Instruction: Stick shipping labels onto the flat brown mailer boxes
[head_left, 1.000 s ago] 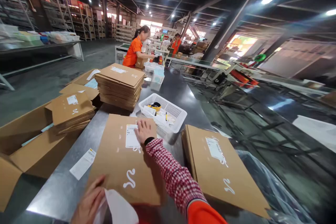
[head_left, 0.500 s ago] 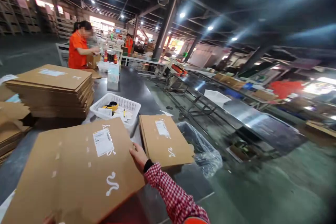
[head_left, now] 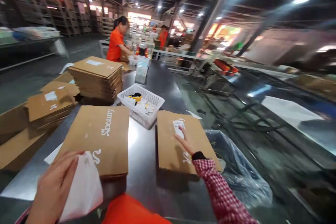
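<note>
Pinching white paper (head_left: 85,185) in the left hand (head_left: 59,178), over the near left corner of a flat carton (head_left: 97,136) on the table (head_left: 143,157). Holding the right hand (head_left: 184,140), thumb and fingers spread, at the label (head_left: 176,130) of the right carton (head_left: 168,147); cannot tell if touching.

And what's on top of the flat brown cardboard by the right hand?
On the flat brown cardboard are a white rectangular paper label and a curly white mark. The right hand covers part of the label, so that bit can't be seen.

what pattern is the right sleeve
The right sleeve is red-and-white checked, seen in the head view.
</note>
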Motion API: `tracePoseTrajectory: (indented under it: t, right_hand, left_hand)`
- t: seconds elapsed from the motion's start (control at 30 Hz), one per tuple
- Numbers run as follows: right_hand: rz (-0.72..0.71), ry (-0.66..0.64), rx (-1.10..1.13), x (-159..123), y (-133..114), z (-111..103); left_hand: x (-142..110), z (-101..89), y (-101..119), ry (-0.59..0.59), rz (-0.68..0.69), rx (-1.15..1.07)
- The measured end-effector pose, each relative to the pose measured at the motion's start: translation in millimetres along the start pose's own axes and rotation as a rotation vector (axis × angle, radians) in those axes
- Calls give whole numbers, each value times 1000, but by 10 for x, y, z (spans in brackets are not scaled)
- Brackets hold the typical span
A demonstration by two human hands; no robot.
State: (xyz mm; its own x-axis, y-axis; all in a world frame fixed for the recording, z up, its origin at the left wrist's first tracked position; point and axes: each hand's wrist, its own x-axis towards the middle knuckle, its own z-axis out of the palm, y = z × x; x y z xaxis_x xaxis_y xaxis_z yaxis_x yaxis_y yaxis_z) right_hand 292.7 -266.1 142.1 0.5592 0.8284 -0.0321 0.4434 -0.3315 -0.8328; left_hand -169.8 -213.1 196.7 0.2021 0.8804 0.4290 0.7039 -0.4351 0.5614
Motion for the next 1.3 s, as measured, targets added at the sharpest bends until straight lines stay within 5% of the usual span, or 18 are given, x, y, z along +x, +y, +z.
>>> tracePoseTrajectory:
  t: [0.1,0.17,0.2,0.3,0.43,0.57,0.63,0.8,1.13,1.3]
  right_hand:
    - [-374,-789,445,-635,-626,1040]
    - [-504,-1078,604,-1108,-951,1590]
    - [-498,-1099,662,-1291,-1058,1788]
    - [-428,-971,717,-1526,-1182,2076]
    - [-456,-871,632,-1380,-1202,2075]
    - [-521,-840,481,-1278,-1327,2083]
    - [-549,-803,446,-1283,-1410,2117]
    - [-570,-644,390,-1298,-1575,2246]
    - [-519,-547,378,-1238,-1557,2625]
    - [-497,-384,355,-846,-1742,2686]
  left_hand:
    - [77,-98,304,32,-50,-24]
    - [119,-124,326,43,-83,-12]
    - [128,-128,277,46,-110,5]
    - [84,-130,-28,20,-229,108]
    - [-159,-155,-344,54,-238,163]
    - [-366,-132,-240,-82,-68,-106]
    - [-374,-76,-163,-110,-147,-245]
    - [-281,101,-223,37,-329,-416]
    - [-209,233,-695,25,-167,-267]
    - [-224,281,-1120,-63,-46,-163]
